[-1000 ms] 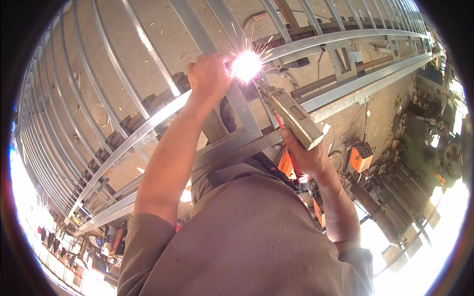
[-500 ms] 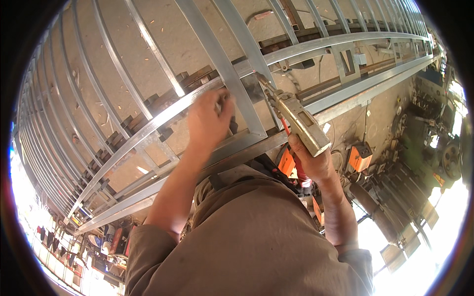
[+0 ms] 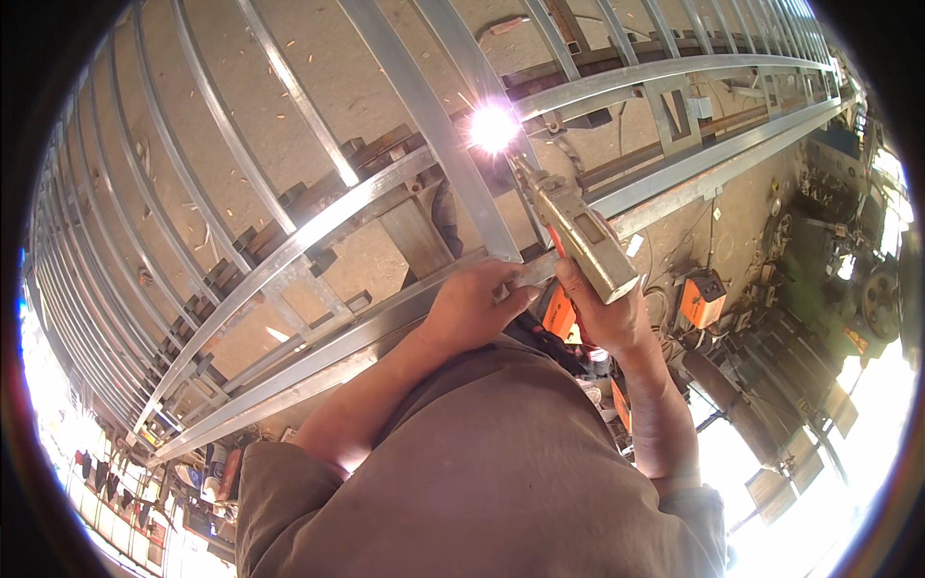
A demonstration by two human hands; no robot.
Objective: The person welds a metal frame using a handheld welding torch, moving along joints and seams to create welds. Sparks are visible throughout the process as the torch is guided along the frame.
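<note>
My right hand grips a tan welding electrode holder, whose tip points up and left at a bright white arc flash. The flash sits where a grey cross bar meets a long curved rail of the metal frame. My left hand rests on the frame's lower rail, fingers curled over its edge next to the holder. My brown-sleeved arms and chest fill the lower middle.
The frame of many thin parallel steel bars spans the concrete floor. Orange welding machines and cables stand to the right. Workshop machinery lines the far right. Clutter lies at the lower left.
My left hand has dropped from the upper rail to the lower rail near my chest. The arc went out half a second ago and is lit again, further right on the frame.
</note>
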